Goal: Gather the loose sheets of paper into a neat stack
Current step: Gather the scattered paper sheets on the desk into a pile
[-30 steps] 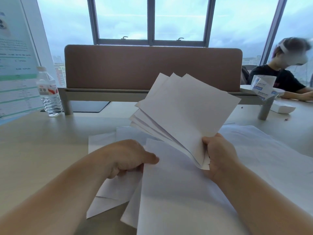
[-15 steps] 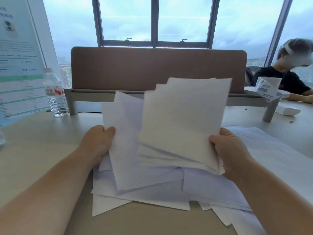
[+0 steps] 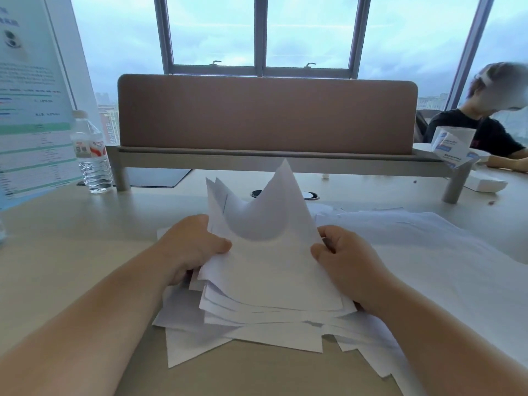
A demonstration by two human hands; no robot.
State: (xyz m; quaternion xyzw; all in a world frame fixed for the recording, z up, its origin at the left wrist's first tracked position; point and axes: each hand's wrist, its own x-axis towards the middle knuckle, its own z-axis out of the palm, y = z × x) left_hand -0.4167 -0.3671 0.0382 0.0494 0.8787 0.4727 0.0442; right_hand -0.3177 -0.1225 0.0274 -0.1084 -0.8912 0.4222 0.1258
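left hand (image 3: 194,247) + right hand (image 3: 341,258) grip: both pinching the paper bundle (image 3: 268,267) between them | risk: top sheet curling forward, ragged edges below, sheets may slide onto tabletop (image 3: 71,252)

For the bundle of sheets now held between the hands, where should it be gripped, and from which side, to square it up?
Probably by its two long side edges, low down, one of the hands coming in from each side, much as the left hand and right hand grip the bundle of sheets now. Its top sheet curls over at the far end, so a hold there would likely buckle. The fanned near corners still need tapping against the desk.
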